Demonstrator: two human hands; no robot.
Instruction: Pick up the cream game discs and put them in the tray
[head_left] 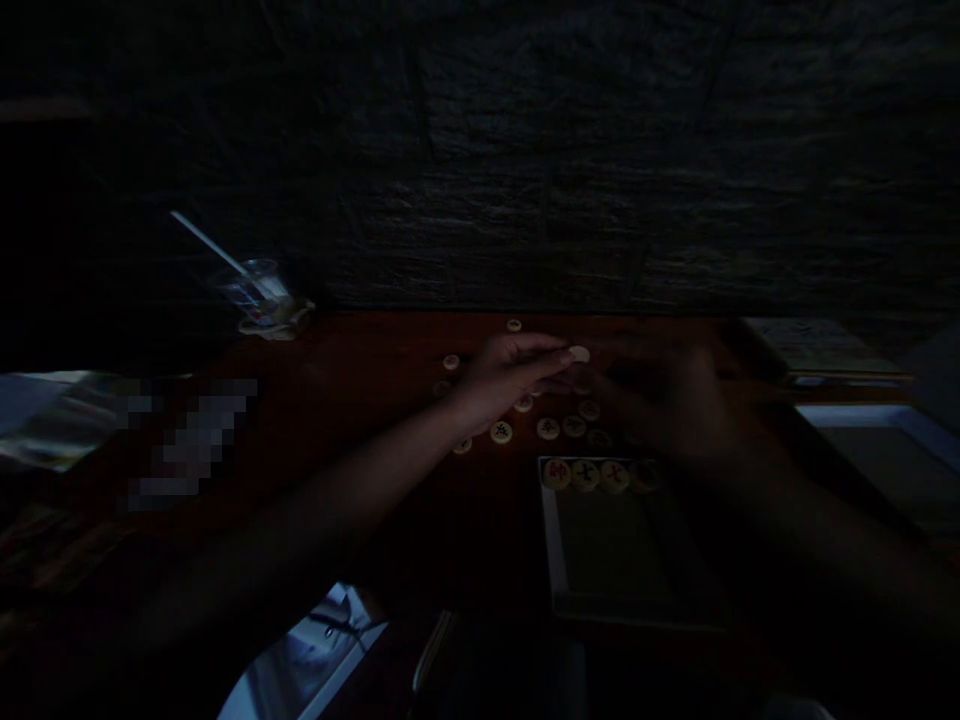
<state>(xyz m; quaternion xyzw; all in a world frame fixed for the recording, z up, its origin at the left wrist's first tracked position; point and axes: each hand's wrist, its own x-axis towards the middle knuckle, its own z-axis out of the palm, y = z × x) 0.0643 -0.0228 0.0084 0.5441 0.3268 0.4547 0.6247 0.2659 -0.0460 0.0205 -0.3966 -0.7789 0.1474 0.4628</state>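
The scene is very dark. My left hand (510, 375) reaches over a dark red table (375, 400) and pinches a round pale game piece (578, 354) at its fingertips. My right hand (675, 405) lies beside it in deep shadow, over several more round pieces (548, 428) scattered on the table; its fingers are too dark to read. A shallow white-rimmed tray (551, 540) sits near me, with a row of three marked discs (585, 475) along its far edge.
A clear plastic cup with a straw (255, 290) stands at the table's far left. Papers (52, 415) lie at the left, a book or box (817, 345) and a white-edged board (885, 440) at the right. A rough dark wall rises behind.
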